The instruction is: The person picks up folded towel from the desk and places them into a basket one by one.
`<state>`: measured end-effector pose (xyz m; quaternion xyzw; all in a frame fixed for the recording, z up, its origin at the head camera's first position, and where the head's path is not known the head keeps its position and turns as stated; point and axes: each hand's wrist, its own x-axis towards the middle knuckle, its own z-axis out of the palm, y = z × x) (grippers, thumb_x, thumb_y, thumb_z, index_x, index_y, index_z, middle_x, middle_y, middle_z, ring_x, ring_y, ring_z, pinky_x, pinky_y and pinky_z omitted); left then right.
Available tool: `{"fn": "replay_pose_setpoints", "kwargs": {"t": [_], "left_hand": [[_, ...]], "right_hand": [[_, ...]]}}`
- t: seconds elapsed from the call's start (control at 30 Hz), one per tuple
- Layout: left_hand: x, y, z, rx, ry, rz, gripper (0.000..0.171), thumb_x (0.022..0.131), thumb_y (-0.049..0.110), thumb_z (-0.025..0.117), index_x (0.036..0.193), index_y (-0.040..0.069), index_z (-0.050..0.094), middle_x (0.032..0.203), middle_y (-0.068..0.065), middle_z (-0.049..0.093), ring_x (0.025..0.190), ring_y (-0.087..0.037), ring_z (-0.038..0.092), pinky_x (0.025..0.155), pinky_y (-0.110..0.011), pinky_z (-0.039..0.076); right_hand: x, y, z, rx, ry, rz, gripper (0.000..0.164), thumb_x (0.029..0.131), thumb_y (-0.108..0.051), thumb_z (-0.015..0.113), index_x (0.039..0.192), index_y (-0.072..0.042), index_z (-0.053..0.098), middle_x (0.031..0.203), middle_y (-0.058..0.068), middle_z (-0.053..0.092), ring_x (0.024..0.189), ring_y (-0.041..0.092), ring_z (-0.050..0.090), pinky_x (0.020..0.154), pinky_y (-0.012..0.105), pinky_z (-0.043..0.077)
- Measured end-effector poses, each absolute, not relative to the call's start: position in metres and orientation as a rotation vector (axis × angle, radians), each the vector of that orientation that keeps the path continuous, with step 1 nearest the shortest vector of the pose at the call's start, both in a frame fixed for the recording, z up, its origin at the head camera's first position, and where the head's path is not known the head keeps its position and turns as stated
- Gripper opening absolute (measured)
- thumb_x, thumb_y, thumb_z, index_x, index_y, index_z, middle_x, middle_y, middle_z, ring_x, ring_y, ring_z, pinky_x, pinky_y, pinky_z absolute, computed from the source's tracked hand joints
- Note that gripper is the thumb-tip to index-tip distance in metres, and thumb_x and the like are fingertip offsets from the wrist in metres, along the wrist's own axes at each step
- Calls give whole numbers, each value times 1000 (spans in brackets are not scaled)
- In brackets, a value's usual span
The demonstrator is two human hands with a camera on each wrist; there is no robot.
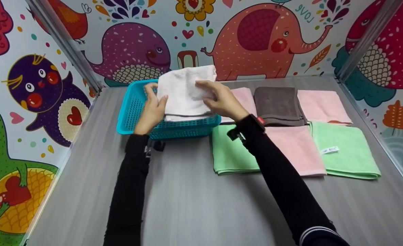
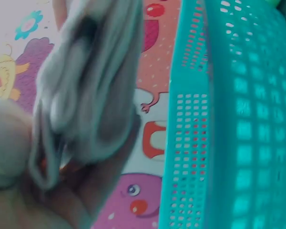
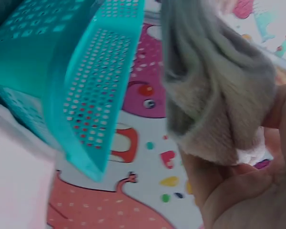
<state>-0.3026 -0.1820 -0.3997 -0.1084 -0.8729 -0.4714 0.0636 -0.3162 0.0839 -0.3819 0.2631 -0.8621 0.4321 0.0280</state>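
Note:
A folded white towel (image 1: 184,92) is held up over the turquoise plastic basket (image 1: 181,132) by both hands. My left hand (image 1: 152,111) grips its left edge, thumb on the near face. On the opposite side my right hand (image 1: 222,99) pinches the right edge, fingers across the front. Several folded layers of the towel (image 2: 90,90) show end-on in the left wrist view. In the right wrist view the towel's loose folds (image 3: 214,95) sit between thumb and fingers. The towel hides much of the basket's inside.
Right of the basket lie folded towels in two rows: pink (image 1: 244,99), dark grey (image 1: 276,104) and pink (image 1: 324,106) behind; green (image 1: 234,150), pink (image 1: 297,147) and green (image 1: 350,148) in front. Cartoon-printed walls (image 1: 188,41) enclose the grey table (image 1: 184,198).

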Motion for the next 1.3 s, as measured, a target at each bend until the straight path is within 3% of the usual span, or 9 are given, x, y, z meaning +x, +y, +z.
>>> {"fn": "replay_pose_setpoints", "kwargs": {"t": [0.1,0.2,0.27,0.37,0.5,0.83,0.97,1.1,1.3], "left_hand": [[-314,-175,-402,-287,-2574,-1407,38,111,13,43,142,8,21,148,-27,30,91,-35,48,85,-45,41],[-322,-172,-404,-291,-2609,-1399,36,107,9,47,143,6,40,151,-23,42,116,-33,51,100,-44,42],[-325,-172,-407,-301,-2672,-1426,36,104,7,51,140,6,55,146,-20,49,120,-31,52,98,-43,45],[-329,-171,-413,-309,-2803,-1381,35,98,7,57,132,7,68,138,-17,55,112,-29,53,89,-41,47],[-333,-166,-423,-370,-2964,-1138,32,96,5,59,124,6,75,131,-19,60,115,-29,51,99,-44,44],[-334,-163,-443,-363,-3152,-932,33,99,7,59,128,2,73,144,-25,49,126,-36,51,111,-51,42],[-335,-165,-448,-366,-3235,-929,34,100,7,58,131,-1,70,142,-23,56,122,-34,57,109,-48,46],[-338,-164,-447,-388,-3356,-896,38,102,13,58,137,0,66,142,-19,63,129,-34,59,111,-50,46],[-342,-165,-444,-368,-3518,-744,49,101,20,61,148,8,57,154,-14,54,148,-35,43,120,-52,36]], "right_hand": [[-330,78,-388,778,-2671,1344,51,97,-1,63,147,-13,59,150,7,58,131,20,52,114,39,42],[-338,74,-394,747,-2679,1329,50,97,0,63,145,-12,61,147,9,60,123,22,54,108,38,45],[-340,72,-399,731,-2684,1317,50,96,0,64,144,-12,61,146,12,60,119,23,54,104,39,46],[-340,70,-409,708,-2711,1308,51,95,0,65,144,-12,62,143,13,61,114,23,54,100,39,48],[-336,66,-423,678,-2789,1239,50,97,-4,65,145,-13,61,133,16,62,105,24,51,91,39,47],[-335,43,-442,643,-2936,769,46,98,-13,66,143,-18,64,121,15,67,99,28,60,93,45,54],[-336,35,-445,576,-2968,543,45,95,-13,69,139,-17,67,120,19,69,100,34,67,91,50,56],[-340,28,-447,466,-2930,386,34,91,-8,70,125,-11,74,119,23,72,102,38,71,89,53,58],[-342,20,-452,370,-2831,277,26,99,0,58,115,-1,78,135,28,62,112,40,67,91,48,59]]}}
